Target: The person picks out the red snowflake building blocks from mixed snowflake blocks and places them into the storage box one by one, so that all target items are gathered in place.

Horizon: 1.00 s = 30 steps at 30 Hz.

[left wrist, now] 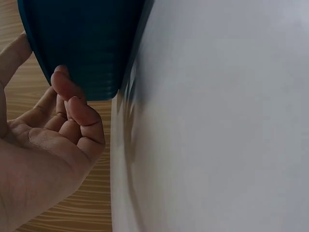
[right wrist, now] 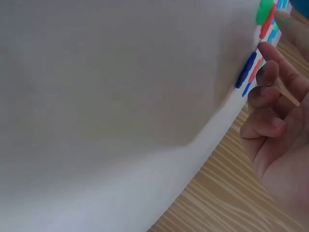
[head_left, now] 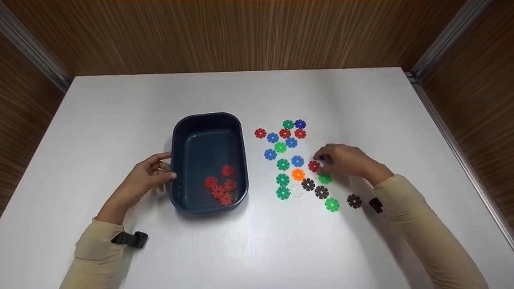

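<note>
A dark blue tub (head_left: 176, 136) stands left of centre on the white table, with several red discs (head_left: 220, 188) in its near end. My left hand (head_left: 149, 176) grips the tub's left wall (left wrist: 82, 48), with the fingers (left wrist: 79, 113) curled against it. Many notched discs in red, blue, green, orange, black and white lie scattered to the right of the tub. My right hand (head_left: 341, 160) hovers low over that patch. Its fingertips (right wrist: 264, 77) are at the edge of one red disc (head_left: 313, 165), which lies flat on the table, and thumb and forefinger are apart.
The white table (head_left: 120, 100) sits in a wood-panelled corner with metal rails along the side walls. Green discs (head_left: 331, 204) and black discs (head_left: 354, 200) lie nearest my right sleeve. Both wrists carry a black strap.
</note>
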Tool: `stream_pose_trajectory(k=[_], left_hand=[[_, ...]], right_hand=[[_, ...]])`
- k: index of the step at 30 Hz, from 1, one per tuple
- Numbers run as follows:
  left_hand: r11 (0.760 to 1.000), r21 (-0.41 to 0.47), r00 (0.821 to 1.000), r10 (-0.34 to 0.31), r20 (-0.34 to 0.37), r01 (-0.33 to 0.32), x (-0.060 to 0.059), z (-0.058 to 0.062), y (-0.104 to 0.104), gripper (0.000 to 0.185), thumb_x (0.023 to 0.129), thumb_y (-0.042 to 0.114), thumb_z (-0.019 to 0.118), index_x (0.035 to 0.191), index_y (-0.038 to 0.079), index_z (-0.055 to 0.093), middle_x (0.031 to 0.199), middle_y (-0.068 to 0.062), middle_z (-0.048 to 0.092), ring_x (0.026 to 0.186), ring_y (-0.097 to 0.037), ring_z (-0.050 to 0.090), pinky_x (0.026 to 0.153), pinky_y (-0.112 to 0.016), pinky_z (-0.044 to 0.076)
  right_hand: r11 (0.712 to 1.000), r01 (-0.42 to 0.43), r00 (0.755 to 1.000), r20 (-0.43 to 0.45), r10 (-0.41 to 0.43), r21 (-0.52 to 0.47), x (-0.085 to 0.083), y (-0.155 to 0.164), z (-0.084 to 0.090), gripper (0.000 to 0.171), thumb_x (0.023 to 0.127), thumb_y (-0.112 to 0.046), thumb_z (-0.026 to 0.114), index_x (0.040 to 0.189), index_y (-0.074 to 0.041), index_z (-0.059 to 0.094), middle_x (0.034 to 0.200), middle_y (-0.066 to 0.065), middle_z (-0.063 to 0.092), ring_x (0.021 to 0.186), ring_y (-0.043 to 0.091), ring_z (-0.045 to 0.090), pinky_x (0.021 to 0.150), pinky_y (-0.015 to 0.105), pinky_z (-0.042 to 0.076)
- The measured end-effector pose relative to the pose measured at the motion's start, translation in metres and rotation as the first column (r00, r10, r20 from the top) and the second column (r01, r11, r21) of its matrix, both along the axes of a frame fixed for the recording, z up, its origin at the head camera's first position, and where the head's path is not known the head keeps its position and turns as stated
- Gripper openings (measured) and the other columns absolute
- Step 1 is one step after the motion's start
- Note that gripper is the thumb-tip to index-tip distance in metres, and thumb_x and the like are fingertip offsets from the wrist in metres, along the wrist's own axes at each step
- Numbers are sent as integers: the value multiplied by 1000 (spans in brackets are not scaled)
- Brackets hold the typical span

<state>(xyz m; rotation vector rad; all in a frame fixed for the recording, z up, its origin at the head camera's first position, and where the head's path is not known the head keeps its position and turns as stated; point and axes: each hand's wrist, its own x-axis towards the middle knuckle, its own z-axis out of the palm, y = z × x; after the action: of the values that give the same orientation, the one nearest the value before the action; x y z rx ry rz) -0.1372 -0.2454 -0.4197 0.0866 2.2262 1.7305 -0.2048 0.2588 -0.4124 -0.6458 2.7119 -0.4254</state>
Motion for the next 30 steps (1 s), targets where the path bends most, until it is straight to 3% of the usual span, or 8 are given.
stream_pose_trajectory(k=[9, 16, 25, 30], left_hand=[[1000, -13, 1000, -7, 9, 7, 0, 0, 1, 66, 90, 11, 67, 146, 1, 34, 96, 7, 56, 74, -4, 54, 64, -23, 49], [1000, -12, 1000, 0, 8, 0, 1, 0, 0, 66, 89, 10, 67, 145, 0, 35, 93, 8, 56, 71, -4, 54, 62, -23, 48], [1000, -21, 1000, 5, -6, -5, 1, 1, 1, 65, 89, 11, 69, 145, 0, 37, 92, 8, 57, 71, -5, 54, 63, -23, 48], [1000, -22, 1000, 4, -14, -4, 1, 1, 0, 65, 88, 10, 69, 144, 0, 38, 91, 8, 57, 70, -5, 54, 62, -23, 47]], right_hand=[[999, 0, 996, -92, 3, 32, 11, -7, -4, 42, 81, -32, 78, 115, -10, 68, 97, 2, 67, 85, 18, 56, 77, 38, 49], [999, 13, 996, -84, -10, 37, 13, -13, -4, 39, 83, -30, 76, 113, -7, 67, 92, 4, 67, 79, 19, 54, 71, 34, 46], [987, -78, 973, -204, 106, 140, 11, -15, -3, 32, 80, -26, 72, 105, -6, 69, 70, 1, 60, 62, 15, 49, 54, 28, 40], [980, -82, 977, -180, 114, 179, 10, -15, 0, 35, 80, -28, 70, 110, -8, 69, 64, -1, 55, 59, 15, 47, 54, 29, 38]])
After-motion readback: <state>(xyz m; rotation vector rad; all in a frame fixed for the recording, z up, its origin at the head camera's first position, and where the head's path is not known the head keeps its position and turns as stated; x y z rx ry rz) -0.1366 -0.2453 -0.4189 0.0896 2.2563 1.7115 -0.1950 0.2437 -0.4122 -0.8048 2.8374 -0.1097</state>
